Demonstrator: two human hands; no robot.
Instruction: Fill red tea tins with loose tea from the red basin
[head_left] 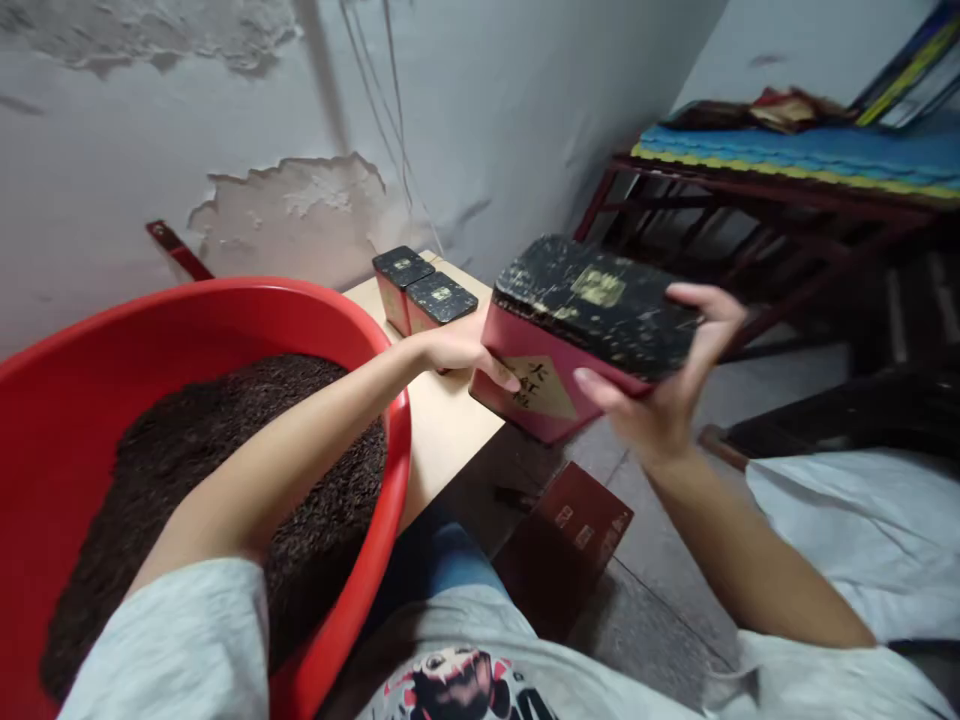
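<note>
Both hands hold up a large red tea tin with a black, gold-flecked lid and a pale diamond label, tilted above the floor beyond the table's edge. My left hand grips its near left side, thumb on the front by the label. With my right hand I clasp the right end, thumb on the front and fingers at the lid's edge. The lid is on. Behind it, two similar tins, one nearer and one farther, stand on the light wooden table.
A big red basin of dark loose tea leaves stands on the left. A reddish-brown box is on the floor below. At right, a dark rack bears blue and yellow mats. Another person's pale sleeve shows at right.
</note>
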